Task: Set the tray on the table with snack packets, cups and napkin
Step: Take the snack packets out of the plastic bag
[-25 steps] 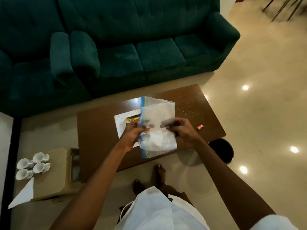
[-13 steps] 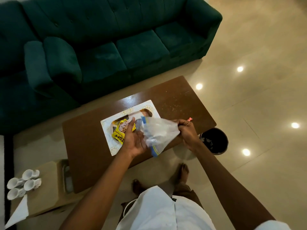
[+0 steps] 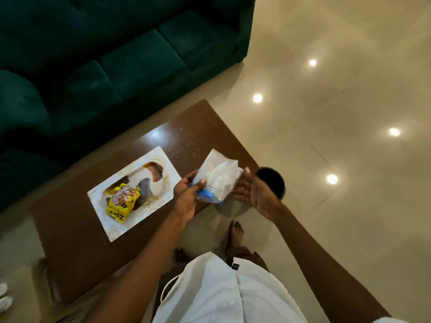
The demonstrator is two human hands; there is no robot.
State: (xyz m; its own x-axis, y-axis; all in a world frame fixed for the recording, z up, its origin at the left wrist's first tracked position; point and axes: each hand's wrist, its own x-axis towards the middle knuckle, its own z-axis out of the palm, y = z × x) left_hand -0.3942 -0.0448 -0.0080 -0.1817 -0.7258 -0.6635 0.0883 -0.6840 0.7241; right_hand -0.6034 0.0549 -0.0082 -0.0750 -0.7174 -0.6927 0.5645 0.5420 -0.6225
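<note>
A white patterned tray (image 3: 161,164) lies on the brown wooden table (image 3: 77,236), with a yellow snack packet (image 3: 121,201) on its near-left part. My left hand (image 3: 186,197) pinches the blue zip edge of a crumpled clear plastic bag (image 3: 218,180), held above the table's right end. My right hand (image 3: 255,191) is beside the bag on its right, palm open and fingers spread, at most touching the bag's side. White cups (image 3: 4,297) peek in at the lower left edge.
A dark green sofa (image 3: 105,57) runs behind the table. A black round bin (image 3: 272,183) stands on the glossy beige floor just right of the table, partly behind my right hand. My bare feet (image 3: 235,231) are close to the table's near edge.
The view swung right and down. My right hand let go of the plastic bag and opened; the left hand keeps hold and the bag has moved right, toward the bin.
</note>
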